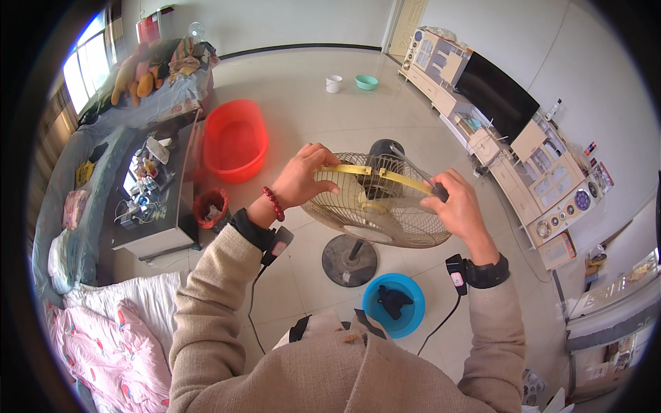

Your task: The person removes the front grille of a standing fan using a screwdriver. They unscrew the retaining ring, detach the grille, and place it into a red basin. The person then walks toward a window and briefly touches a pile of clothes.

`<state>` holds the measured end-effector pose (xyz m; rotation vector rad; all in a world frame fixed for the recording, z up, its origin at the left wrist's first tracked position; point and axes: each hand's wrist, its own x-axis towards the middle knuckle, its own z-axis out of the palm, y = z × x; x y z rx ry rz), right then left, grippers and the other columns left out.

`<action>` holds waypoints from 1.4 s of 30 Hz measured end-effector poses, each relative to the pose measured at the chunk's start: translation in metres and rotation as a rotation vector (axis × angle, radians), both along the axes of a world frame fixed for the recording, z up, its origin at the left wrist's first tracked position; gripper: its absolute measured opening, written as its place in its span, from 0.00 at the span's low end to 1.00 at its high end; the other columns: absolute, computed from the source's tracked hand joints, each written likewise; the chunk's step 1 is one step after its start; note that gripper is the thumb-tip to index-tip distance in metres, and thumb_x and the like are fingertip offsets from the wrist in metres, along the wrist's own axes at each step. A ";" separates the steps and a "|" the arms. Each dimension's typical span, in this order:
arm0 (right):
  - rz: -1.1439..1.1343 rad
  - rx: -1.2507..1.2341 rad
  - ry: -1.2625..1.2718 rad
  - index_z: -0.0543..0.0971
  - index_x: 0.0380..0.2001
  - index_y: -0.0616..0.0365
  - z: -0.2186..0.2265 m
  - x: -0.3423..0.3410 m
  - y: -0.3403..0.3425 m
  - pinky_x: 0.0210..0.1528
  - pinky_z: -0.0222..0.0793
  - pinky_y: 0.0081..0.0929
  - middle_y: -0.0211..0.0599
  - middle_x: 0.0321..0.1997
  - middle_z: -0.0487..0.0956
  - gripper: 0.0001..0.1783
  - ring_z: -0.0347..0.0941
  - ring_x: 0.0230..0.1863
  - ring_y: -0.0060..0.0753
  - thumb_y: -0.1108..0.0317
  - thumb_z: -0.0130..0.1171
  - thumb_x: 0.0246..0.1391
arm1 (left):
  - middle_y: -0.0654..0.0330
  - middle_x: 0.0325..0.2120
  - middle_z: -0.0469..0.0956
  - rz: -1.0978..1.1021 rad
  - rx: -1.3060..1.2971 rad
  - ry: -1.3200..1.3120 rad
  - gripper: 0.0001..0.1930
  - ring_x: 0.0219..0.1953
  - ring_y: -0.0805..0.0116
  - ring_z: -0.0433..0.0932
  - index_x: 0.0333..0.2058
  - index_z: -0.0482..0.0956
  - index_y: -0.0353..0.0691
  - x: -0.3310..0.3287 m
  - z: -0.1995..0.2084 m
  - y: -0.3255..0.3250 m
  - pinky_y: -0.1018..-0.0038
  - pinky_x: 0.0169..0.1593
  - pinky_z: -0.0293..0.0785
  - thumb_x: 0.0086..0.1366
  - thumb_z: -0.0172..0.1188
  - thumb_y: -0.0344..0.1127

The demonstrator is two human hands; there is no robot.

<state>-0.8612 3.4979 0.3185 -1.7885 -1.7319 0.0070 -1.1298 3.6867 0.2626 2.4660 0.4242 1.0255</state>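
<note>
One long cream wooden television cabinet (501,163) lines the right wall. A standing fan with a round wire cage (375,206) rises from the pale tiled floor before the person, its head between both hands. To its left lies an oval red plastic tub (235,141); nearer the person sits a round blue plastic basin (413,313). The left hand (304,175) grips a curved yellow band (348,168) on the cage's rim, thumb spread below; the right hand (456,206) closes around a dark-handled metal screwdriver (438,192).

Glossy pale floor tiles (292,82) meet plain white walls (310,26). A bright window (84,67) glows left, a long cream cabinet (529,142) stands right.
</note>
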 end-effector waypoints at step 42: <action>0.110 0.159 -0.043 0.80 0.36 0.63 0.010 -0.033 0.034 0.40 0.71 0.34 0.43 0.37 0.78 0.10 0.76 0.38 0.46 0.69 0.63 0.52 | 0.59 0.38 0.79 -0.048 -0.374 -0.235 0.06 0.41 0.69 0.81 0.38 0.82 0.35 0.038 0.010 -0.020 0.74 0.46 0.76 0.61 0.64 0.26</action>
